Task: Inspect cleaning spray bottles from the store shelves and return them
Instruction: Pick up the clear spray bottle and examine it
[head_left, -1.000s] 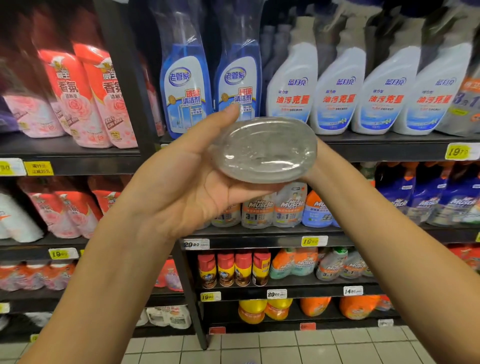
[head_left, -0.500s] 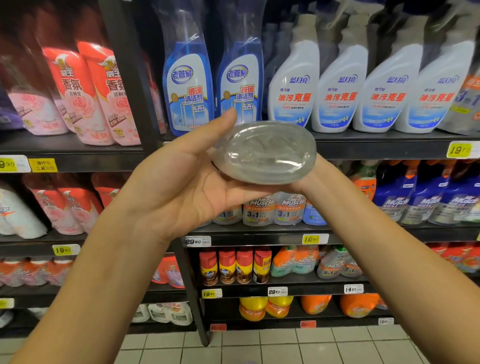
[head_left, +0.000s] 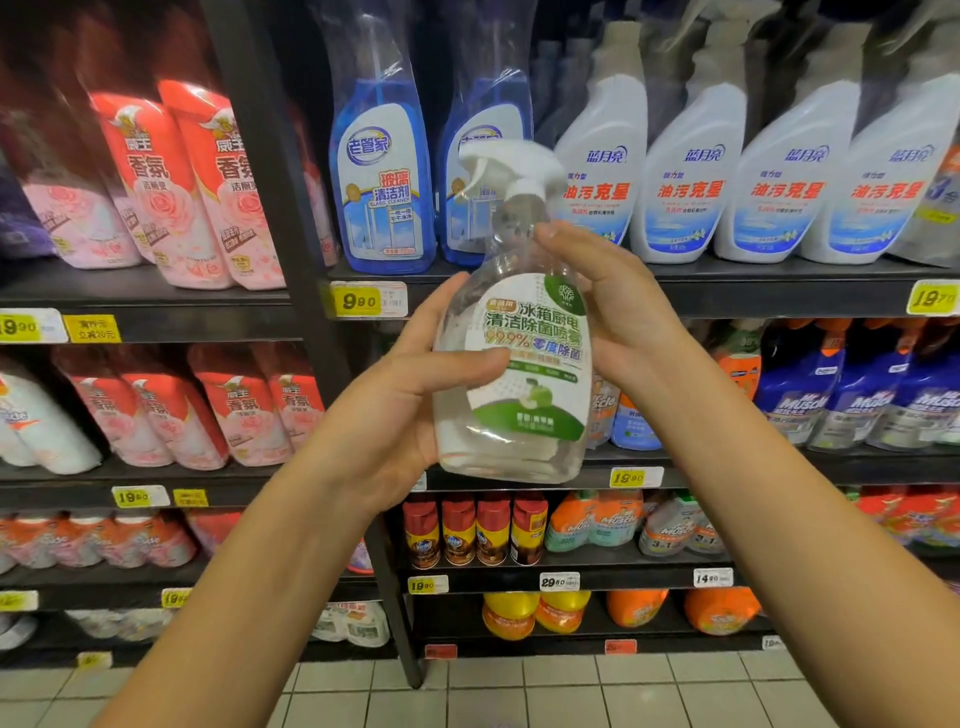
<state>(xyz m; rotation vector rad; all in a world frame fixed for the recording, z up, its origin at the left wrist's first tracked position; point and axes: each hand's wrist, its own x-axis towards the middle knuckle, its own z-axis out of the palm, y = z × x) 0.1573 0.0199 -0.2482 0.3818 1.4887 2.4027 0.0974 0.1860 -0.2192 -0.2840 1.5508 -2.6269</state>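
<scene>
A clear spray bottle with a white trigger head and a green-and-white label stands upright in front of the shelves, label toward me. My left hand holds its lower left side, thumb across the label and fingers behind. My right hand grips its upper right side near the neck, thumb on the shoulder of the bottle. The trigger head is blurred.
Black shelves run behind, with a post left of my hands. Blue glass-cleaner bottles and white spray bottles stand above. Pink refill pouches fill the left bay. Aerosol cans and orange bottles sit lower. Tiled floor below.
The bottle has swung from base-toward-me to upright with its label facing me. My left thumb now lies across the label, and my right hand has come into view on the bottle's shoulder.
</scene>
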